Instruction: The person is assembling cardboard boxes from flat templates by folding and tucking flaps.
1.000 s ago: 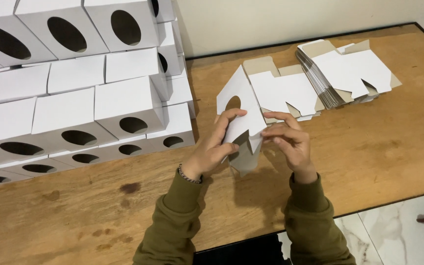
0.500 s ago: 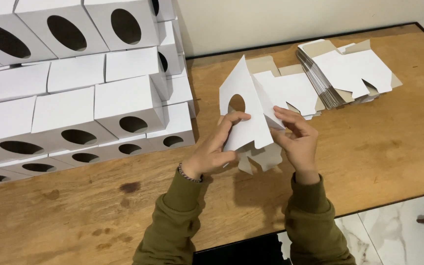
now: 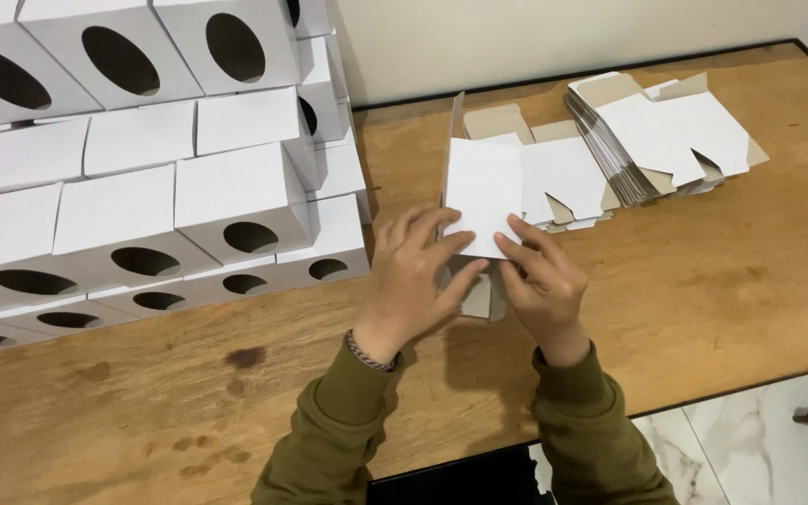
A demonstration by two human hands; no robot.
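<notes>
I pinched the white cardboard box [image 3: 484,194] between my left hand [image 3: 416,278] and my right hand [image 3: 541,281], just above the wooden table [image 3: 722,281], with the stack of flat boxes [image 3: 656,131] beyond my right hand.

A white cardboard box blank [image 3: 483,192] stands partly folded between both hands, a fanned pile of flat white-and-brown blanks [image 3: 661,136] lies beyond the right hand, and stacked white boxes with oval cut-outs [image 3: 142,178] rise beside the left.
</notes>
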